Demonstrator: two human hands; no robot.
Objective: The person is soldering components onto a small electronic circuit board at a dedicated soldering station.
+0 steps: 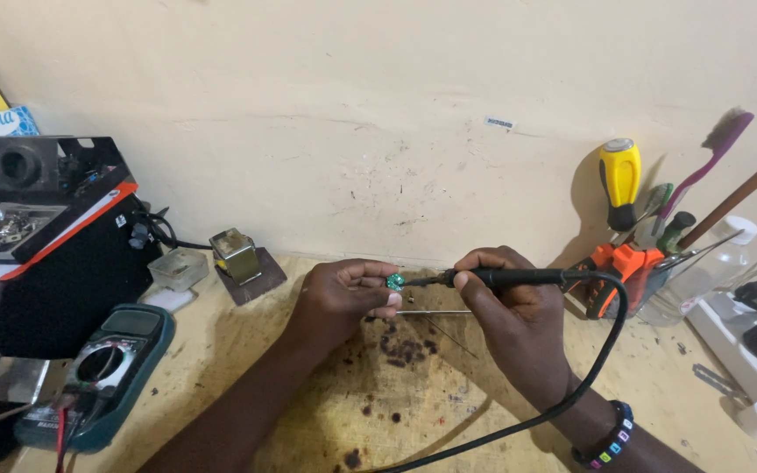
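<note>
Right hand (505,302) grips soldering iron (519,278), tip touching green board (394,281) pinched in left hand (343,298)

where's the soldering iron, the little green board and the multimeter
soldering iron (519,278), head view, on its black handle
small green board (394,281), head view, on its face
multimeter (102,372), head view, near its dial

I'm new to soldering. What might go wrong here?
The iron tip meets a tiny green board pinched in the left hand fingertips, so a slip may burn them. The board has no clamp and could shift. The cord loops over the right wrist and might snag.
</note>
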